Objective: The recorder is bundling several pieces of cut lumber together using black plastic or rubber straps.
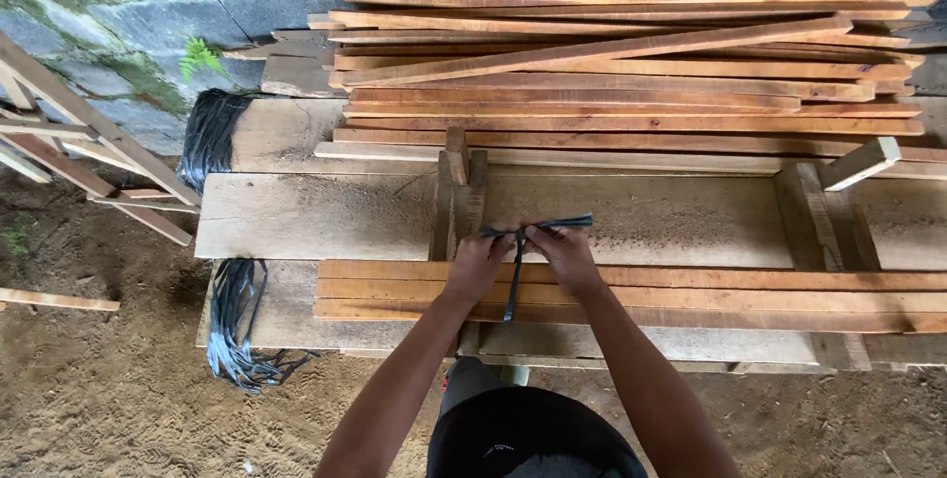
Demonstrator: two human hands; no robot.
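Strap point(517, 271), dark plastic, thin and flat, pinched at bench centre between both hands over a bundle of slats point(691, 295); one tail dangling down across the slat faces, the other sticking out to the right. Likely light, limp and a bit slick, so best gripped close to the crossing point, as now. Left hand point(476, 263) closed on the strap's left side, right hand point(564, 253) closed on its right, fingertips nearly touching. Slats themselves long, stiff, rough-sawn, lying flat along the near edge of the workbench point(326, 217). Just behind the hands, an upright wooden jig point(457, 192); another jig point(824, 212) well off to the right. Further back, a loose stack of boards point(631, 64) against a mossy block wall point(118, 14). Hank of spare strapping point(232, 315) draped off the bench's left end onto the dirt floor point(99, 389).
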